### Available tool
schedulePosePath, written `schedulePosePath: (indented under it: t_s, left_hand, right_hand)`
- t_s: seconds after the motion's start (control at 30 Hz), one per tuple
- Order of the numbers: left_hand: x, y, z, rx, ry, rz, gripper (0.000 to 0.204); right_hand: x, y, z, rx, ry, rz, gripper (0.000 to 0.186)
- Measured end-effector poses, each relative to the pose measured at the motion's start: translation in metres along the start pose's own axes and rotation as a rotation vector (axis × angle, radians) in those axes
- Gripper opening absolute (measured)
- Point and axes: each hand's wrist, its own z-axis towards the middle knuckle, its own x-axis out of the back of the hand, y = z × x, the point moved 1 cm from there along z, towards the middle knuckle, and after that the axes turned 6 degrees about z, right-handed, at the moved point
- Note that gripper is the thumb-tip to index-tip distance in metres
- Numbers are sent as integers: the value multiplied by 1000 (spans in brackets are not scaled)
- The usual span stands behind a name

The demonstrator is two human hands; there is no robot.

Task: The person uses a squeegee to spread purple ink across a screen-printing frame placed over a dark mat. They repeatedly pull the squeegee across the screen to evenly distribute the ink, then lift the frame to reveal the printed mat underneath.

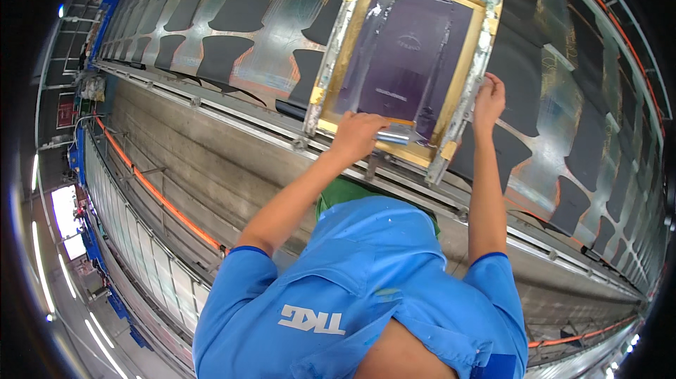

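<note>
A screen printing frame (pixel 473 62) with worn, paint-stained rails lies on the long table in front of me. Its mesh (pixel 405 41) is dark purple, with yellowish tape around the border and wet, shiny streaks along the left side and top. My left hand (pixel 358 134) is closed on a squeegee (pixel 393 137) with a silvery handle, low on the mesh near the frame's front rail. At the right rail, my right hand (pixel 489 102) has its fingers curled against the frame's outer edge. Part of its grip is hidden from view.
Dark cut fabric pieces (pixel 225 55) lie in rows along the metallic tabletop (pixel 274 48), left and right of the frame. A metal rail (pixel 232 113) with clamps runs along the table's near edge. An orange hose or cable (pixel 155 192) stretches along the left side of the walkway.
</note>
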Motion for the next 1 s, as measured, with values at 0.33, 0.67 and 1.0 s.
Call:
schedulePosePath:
  t_s: [0.33,0.67,1.0]
  left_hand:
    - [79,-106,-11,-109,-161,-87,37]
    - [69,-118,-52,-132,-57,50,58]
    - [56,-131,-7,-297,-43,220,62]
  right_hand:
    - [-113,-52,-41,31,46,-145,21]
    - [-123,-10,-34,9,47,-258,25]
    - [-118,-35,-21,-55,64,-290,27]
